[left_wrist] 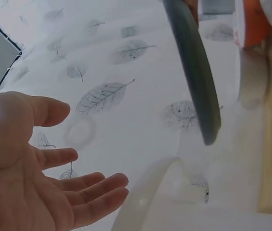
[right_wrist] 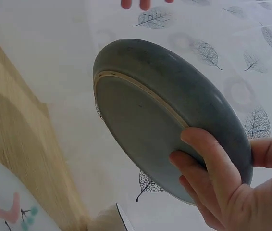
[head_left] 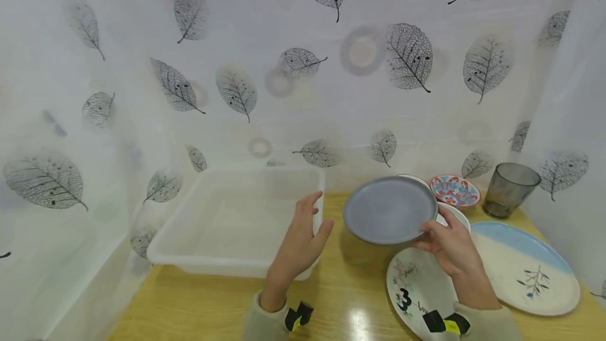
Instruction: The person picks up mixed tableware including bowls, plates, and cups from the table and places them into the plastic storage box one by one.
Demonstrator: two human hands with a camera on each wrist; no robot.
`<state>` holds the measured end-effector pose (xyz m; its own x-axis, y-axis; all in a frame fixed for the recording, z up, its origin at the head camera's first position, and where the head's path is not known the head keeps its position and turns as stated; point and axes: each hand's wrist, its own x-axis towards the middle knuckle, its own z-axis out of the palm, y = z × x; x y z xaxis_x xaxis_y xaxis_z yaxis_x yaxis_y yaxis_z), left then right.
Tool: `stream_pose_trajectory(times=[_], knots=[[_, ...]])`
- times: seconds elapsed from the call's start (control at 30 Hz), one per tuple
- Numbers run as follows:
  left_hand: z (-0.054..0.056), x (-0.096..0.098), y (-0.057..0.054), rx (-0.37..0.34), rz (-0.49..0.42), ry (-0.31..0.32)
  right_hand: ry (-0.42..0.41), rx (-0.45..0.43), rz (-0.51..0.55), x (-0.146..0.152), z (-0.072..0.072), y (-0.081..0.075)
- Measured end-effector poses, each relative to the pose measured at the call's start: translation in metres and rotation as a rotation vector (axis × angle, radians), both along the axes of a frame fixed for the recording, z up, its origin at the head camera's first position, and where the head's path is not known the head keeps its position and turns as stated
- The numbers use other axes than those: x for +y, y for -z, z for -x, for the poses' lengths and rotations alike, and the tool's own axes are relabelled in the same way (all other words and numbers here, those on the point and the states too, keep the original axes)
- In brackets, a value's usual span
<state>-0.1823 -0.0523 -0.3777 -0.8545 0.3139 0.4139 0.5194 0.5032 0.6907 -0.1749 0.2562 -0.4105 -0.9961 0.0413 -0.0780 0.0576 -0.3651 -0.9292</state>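
Note:
A round grey-blue plate (head_left: 390,209) is held above the table in my right hand (head_left: 452,249), which grips its right edge. In the right wrist view the plate's underside (right_wrist: 141,125) shows, with the fingers (right_wrist: 213,163) beneath it and the thumb on the other side. My left hand (head_left: 300,238) hangs over the right side of a white plastic tub (head_left: 232,267), its fingers spread and holding nothing. The left wrist view has this palm (left_wrist: 40,178) apart from the plate, which appears edge-on (left_wrist: 193,72).
Below the right hand lies a floral plate (head_left: 416,288), and right of it an oval blue-and-cream plate (head_left: 521,272). Behind stand a red-patterned bowl (head_left: 454,191), a white bowl (head_left: 459,217) and a smoky glass (head_left: 508,191). A leaf-print curtain (head_left: 284,14) encloses the wooden table (head_left: 350,288).

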Motion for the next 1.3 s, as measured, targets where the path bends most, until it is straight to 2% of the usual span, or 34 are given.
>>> stream_pose_trajectory(times=[0.2, 0.4, 0.53, 0.67, 0.8, 0.9, 1.07, 1.17, 1.3], knots=[[0.004, 0.007, 0.004, -0.13, -0.081, -0.042, -0.042, 0.051, 0.088, 0.005, 0.0, -0.002], [0.004, 0.009, 0.008, -0.262, -0.137, -0.036, -0.107, 0.126, 0.193, 0.009, -0.003, -0.002], [0.002, 0.007, 0.008, -0.325, -0.161, -0.016, -0.137, 0.15, 0.235, 0.009, -0.006, -0.001], [0.005, 0.005, 0.008, -0.391, -0.201, 0.024, -0.176, 0.178, 0.255, 0.01, -0.007, -0.003], [0.009, 0.006, 0.008, -0.504, -0.286, 0.092, -0.239, 0.21, 0.282, 0.011, -0.007, -0.006], [0.011, 0.005, 0.009, -0.587, -0.375, 0.155, -0.287, 0.226, 0.303, 0.011, -0.008, -0.007], [0.013, 0.006, 0.009, -0.671, -0.549, 0.252, -0.338, 0.246, 0.331, 0.007, -0.009, -0.007], [0.015, 0.008, 0.01, -0.721, -0.621, 0.287, -0.357, 0.253, 0.341, 0.004, -0.009, -0.008], [0.016, 0.011, 0.01, -0.77, -0.66, 0.305, -0.364, 0.253, 0.346, 0.001, -0.01, -0.009]])
